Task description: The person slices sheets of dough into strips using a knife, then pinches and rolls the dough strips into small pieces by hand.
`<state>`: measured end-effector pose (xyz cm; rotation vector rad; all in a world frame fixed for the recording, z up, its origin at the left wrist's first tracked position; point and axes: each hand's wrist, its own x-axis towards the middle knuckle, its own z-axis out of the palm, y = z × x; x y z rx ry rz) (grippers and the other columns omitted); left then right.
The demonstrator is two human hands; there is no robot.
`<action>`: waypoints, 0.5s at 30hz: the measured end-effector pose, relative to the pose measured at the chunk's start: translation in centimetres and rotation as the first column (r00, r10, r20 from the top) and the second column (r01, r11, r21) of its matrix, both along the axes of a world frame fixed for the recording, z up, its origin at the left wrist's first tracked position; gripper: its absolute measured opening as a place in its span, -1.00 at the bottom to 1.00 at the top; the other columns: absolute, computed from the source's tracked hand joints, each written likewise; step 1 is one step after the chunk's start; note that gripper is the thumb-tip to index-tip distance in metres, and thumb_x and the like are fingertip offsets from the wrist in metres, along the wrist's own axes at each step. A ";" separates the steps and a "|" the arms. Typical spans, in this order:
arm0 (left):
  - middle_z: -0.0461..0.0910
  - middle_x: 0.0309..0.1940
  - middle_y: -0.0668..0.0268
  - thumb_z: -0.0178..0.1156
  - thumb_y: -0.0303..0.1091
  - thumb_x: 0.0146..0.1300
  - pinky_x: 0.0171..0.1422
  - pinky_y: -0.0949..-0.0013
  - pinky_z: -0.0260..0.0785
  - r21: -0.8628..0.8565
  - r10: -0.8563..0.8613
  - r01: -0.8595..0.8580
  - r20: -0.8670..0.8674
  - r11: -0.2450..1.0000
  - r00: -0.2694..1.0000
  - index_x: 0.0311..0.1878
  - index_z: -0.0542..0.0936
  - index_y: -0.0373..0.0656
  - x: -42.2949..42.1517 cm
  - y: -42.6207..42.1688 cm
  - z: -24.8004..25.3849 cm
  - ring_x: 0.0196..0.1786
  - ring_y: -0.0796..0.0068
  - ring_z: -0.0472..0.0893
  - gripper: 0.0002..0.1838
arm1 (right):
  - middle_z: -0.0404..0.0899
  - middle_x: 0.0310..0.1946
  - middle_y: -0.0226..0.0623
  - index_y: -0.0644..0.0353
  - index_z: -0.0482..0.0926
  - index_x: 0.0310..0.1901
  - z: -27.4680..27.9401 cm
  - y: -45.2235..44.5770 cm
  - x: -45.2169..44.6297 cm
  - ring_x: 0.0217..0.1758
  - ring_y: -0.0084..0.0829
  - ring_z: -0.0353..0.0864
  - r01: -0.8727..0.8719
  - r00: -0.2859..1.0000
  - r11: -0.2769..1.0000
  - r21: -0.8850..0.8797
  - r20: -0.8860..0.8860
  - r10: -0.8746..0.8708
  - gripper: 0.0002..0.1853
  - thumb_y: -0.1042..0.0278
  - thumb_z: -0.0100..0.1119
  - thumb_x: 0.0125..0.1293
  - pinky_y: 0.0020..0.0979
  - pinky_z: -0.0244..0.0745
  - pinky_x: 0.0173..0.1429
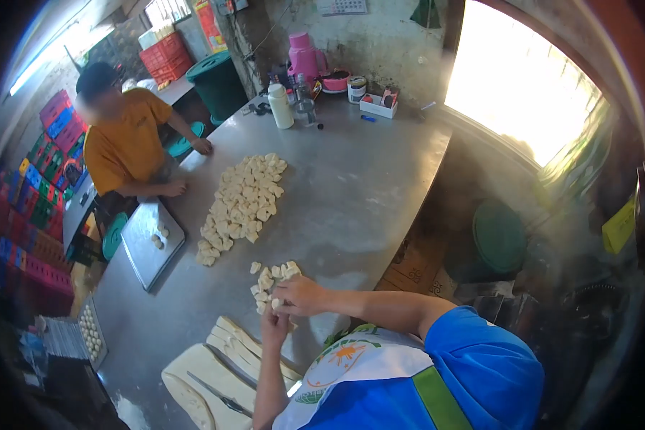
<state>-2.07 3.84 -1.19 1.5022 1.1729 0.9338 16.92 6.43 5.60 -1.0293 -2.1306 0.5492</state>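
My right hand point(299, 295) and my left hand point(274, 324) meet over a small group of dough pieces point(266, 278) near the table's front. The fingers of both are closed around a piece of dough point(276, 304), partly hidden by them. Below my left hand lies a large flat sheet of dough point(183, 369), with thick cut strips of dough point(233, 337) beside it. A long, dark, pointed tool point(221, 394) rests on the sheet; its kind is unclear. Farther up the table spreads a big heap of cut dough pieces point(244, 201).
Across the metal table point(337, 208), a person in an orange shirt point(125, 143) stands by a tray point(153, 244) holding several dough balls. Another tray of balls point(93, 333) stands lower left. Bottles point(280, 107), a pink jug point(304, 59) and a white box point(378, 107) line the back.
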 end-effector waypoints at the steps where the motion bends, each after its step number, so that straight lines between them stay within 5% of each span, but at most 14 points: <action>1: 0.67 -0.23 0.28 0.24 -0.39 0.34 -0.15 0.41 0.46 -0.016 0.019 -0.019 0.003 1.000 1.000 0.15 0.53 -0.21 0.3 0.0 1.5 -0.22 0.59 0.60 -0.67 | 0.61 -0.25 -0.13 0.12 0.60 -0.19 0.6 0.0 0.1 -0.17 -0.02 0.63 -0.017 1.000 0.999 0.036 0.024 0.016 -0.67 0.03 0.28 0.22 -0.05 0.49 -0.08; 3: 0.69 -0.28 0.20 0.20 -0.46 0.28 -0.19 0.38 0.46 0.180 -0.044 0.044 -0.007 0.983 0.999 0.01 0.59 -0.22 0.4 1.3 4.5 -0.23 0.51 0.66 -0.77 | 0.61 -0.26 -0.12 0.13 0.59 -0.22 3.3 0.1 -0.1 -0.18 -0.02 0.63 -0.046 0.997 0.999 0.007 -0.056 0.046 -0.68 0.03 0.28 0.21 -0.05 0.49 -0.08; 5: 0.70 -0.31 0.18 0.18 -0.49 0.26 -0.20 0.36 0.47 0.101 0.047 -0.035 -0.119 0.994 0.992 -0.08 0.62 -0.22 -0.1 1.5 2.5 -0.23 0.45 0.69 -0.82 | 0.60 -0.26 -0.12 0.14 0.58 -0.26 3.5 0.3 -1.2 -0.18 -0.02 0.63 -0.080 0.986 0.997 -0.015 -0.145 0.077 -0.68 0.03 0.29 0.20 -0.05 0.49 -0.09; 7: 0.70 -0.38 0.20 0.14 -0.53 0.20 -0.23 0.31 0.48 -0.030 0.032 -0.040 -0.234 0.999 0.972 -0.31 0.66 -0.21 1.5 1.4 4.0 -0.24 0.34 0.72 -0.89 | 0.61 -0.25 -0.12 0.14 0.55 -0.33 1.5 1.2 -1.1 -0.14 -0.04 0.63 0.169 0.982 0.977 -0.131 -0.060 -0.178 -0.66 -0.01 0.29 0.20 -0.06 0.49 -0.10; 8: 0.70 -0.38 0.20 0.14 -0.53 0.20 -0.23 0.31 0.48 -0.032 0.044 -0.053 -0.234 0.998 0.971 -0.31 0.66 -0.21 1.4 0.4 4.7 -0.24 0.34 0.72 -0.89 | 0.61 -0.25 -0.12 0.14 0.55 -0.33 1.1 1.4 -0.7 -0.14 -0.04 0.63 0.157 0.984 0.979 -0.133 -0.060 -0.166 -0.66 -0.01 0.29 0.20 -0.06 0.49 -0.10; 10: 0.64 -0.46 0.36 0.12 -0.54 0.31 -0.26 0.45 0.42 0.302 -0.040 0.334 -0.685 0.893 0.727 -0.24 0.69 -0.24 1.4 0.1 5.7 -0.35 0.58 0.60 -0.85 | 0.61 -0.25 -0.09 0.14 0.57 -0.32 0.7 2.9 0.8 -0.13 -0.06 0.64 0.260 0.947 0.929 -0.262 0.255 -0.193 -0.61 -0.07 0.29 0.19 -0.06 0.51 -0.08; 11: 0.64 -0.46 0.36 0.12 -0.54 0.31 -0.26 0.45 0.42 0.303 -0.045 0.341 -0.686 0.890 0.726 -0.24 0.69 -0.24 1.7 -0.4 6.9 -0.35 0.58 0.60 -0.85 | 0.61 -0.25 -0.09 0.14 0.57 -0.32 -2.1 3.9 1.8 -0.13 -0.06 0.64 0.267 0.946 0.927 -0.262 0.254 -0.201 -0.61 -0.07 0.29 0.19 -0.06 0.51 -0.08; 13: 0.67 -0.24 0.25 0.10 -0.62 0.25 -0.14 0.34 0.47 0.203 -0.156 0.191 -0.177 0.960 0.972 0.07 0.61 -0.27 1.9 -1.8 8.8 -0.22 0.43 0.64 -0.68 | 0.62 -0.19 -0.06 0.18 0.57 -0.31 -9.4 5.3 3.0 -0.09 -0.07 0.64 0.299 0.952 0.936 -0.184 0.132 -0.278 -0.56 -0.12 0.26 0.20 -0.07 0.52 -0.05; 15: 0.62 -0.08 0.20 0.14 -0.62 0.22 -0.05 0.30 0.47 0.139 -0.093 0.094 -0.016 0.986 0.996 0.23 0.47 -0.27 -0.2 0.6 2.8 -0.11 0.36 0.62 -0.54 | 0.61 -0.16 -0.06 0.19 0.59 -0.29 -4.7 4.2 2.3 -0.09 -0.06 0.64 0.205 0.975 0.963 -0.174 0.116 -0.187 -0.58 -0.08 0.28 0.19 -0.07 0.52 -0.03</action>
